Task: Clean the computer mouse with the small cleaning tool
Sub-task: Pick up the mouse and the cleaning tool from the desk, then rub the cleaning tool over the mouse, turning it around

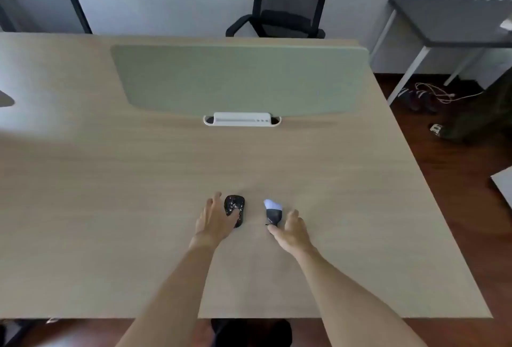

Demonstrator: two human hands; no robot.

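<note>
Wooden desk [138,208], light finish. Near centre: black computer mouse [235,209], speckled with pale debris; left hand [214,220] spread beside it, thumb touching its top. Just right: small cleaning tool [273,212], dark body, pale head; right hand [292,231] unclenched at its near end. Far: green divider panel [241,77], white cable tray [242,119], two black mesh chairs [288,0].

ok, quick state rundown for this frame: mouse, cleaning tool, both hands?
computer mouse: lying on the desk, top speckled with pale debris, not yet cleaned
small cleaning tool: lying on the desk, not picked up
left hand: open, fingers spread, thumb against the mouse, not lifting it
right hand: open, beside the tool, thumb near its dark end, no grasp yet
</note>
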